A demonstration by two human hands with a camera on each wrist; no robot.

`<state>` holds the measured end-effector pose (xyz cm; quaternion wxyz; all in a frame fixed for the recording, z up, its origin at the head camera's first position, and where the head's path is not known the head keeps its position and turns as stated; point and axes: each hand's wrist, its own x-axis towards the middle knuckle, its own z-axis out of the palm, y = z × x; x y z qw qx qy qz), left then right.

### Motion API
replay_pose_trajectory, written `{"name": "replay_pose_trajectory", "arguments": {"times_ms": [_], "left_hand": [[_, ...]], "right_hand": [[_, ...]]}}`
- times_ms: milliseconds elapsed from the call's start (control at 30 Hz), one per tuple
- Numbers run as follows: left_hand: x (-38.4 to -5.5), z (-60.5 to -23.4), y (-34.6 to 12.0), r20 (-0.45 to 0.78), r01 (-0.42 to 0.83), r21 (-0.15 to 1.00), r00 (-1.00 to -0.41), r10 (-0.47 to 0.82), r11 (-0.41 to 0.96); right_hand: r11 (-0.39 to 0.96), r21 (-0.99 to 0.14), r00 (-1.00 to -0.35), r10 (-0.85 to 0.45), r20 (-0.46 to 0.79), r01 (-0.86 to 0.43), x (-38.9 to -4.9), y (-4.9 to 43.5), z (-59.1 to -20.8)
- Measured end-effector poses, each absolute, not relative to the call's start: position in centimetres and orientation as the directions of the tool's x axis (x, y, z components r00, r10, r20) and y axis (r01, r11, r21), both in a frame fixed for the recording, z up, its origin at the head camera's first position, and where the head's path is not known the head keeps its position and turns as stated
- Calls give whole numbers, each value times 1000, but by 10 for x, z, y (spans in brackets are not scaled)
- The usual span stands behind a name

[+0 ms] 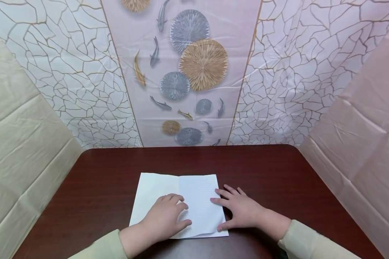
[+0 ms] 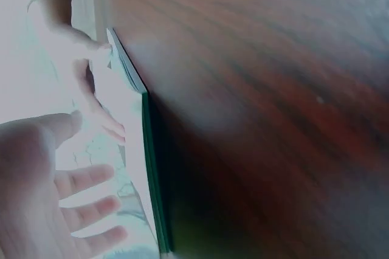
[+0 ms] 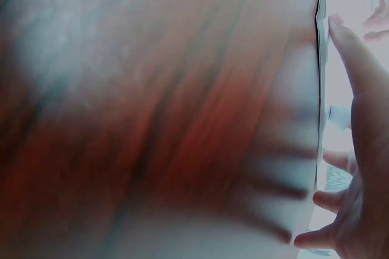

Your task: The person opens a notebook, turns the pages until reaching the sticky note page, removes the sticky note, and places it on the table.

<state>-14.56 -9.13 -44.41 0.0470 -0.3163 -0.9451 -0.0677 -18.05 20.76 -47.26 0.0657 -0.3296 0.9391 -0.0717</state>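
An open notebook (image 1: 201, 216) lies on the dark table, its left page blank and its right page faintly ruled. My left hand (image 1: 165, 217) is over the blank page and the fold, its fingers loosely bent around nothing. In the left wrist view, this hand (image 2: 36, 186) appears raised off the paper, and a green edge (image 2: 155, 180) shows along the notebook's side. At the right margin, my right hand (image 1: 243, 208) spreads its fingers, with the thumb at the page's lower right corner. The right wrist view shows that thumb (image 3: 349, 52) at the notebook's edge.
The reddish-brown table (image 1: 110, 162) extends around the notebook on all sides. Behind it hangs a patterned cloth (image 1: 188, 108) with fish and round motifs. Beige cloth walls (image 1: 19, 144) close in the left and right sides.
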Motion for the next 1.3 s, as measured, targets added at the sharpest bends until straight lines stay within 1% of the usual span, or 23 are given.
{"name": "replay_pose_trajectory", "arguments": {"times_ms": [200, 367, 500, 800, 1067, 1300], "left_hand": [[-144, -442, -85, 186, 708, -33, -689, 701, 705], [-142, -444, -81, 224, 760, -153, -596, 771, 632], [-141, -445, -76, 239, 776, -207, -551, 800, 596], [-139, -448, -69, 260, 777, -254, -519, 815, 576], [-139, -448, -69, 283, 772, -240, -524, 803, 589], [-138, -448, -69, 294, 763, -224, -539, 789, 606]], "right_hand": [[770, -155, -778, -628, -16, -619, -183, 204, -475], [775, -143, -785, -619, 27, -616, -184, 201, -475], [782, -153, -795, -606, 41, -604, -183, 199, -472], [794, -178, -811, -582, 55, -581, -182, 197, -469], [780, -170, -798, -597, 88, -602, -181, 199, -467], [774, -196, -798, -594, 106, -602, -179, 207, -466]]}}
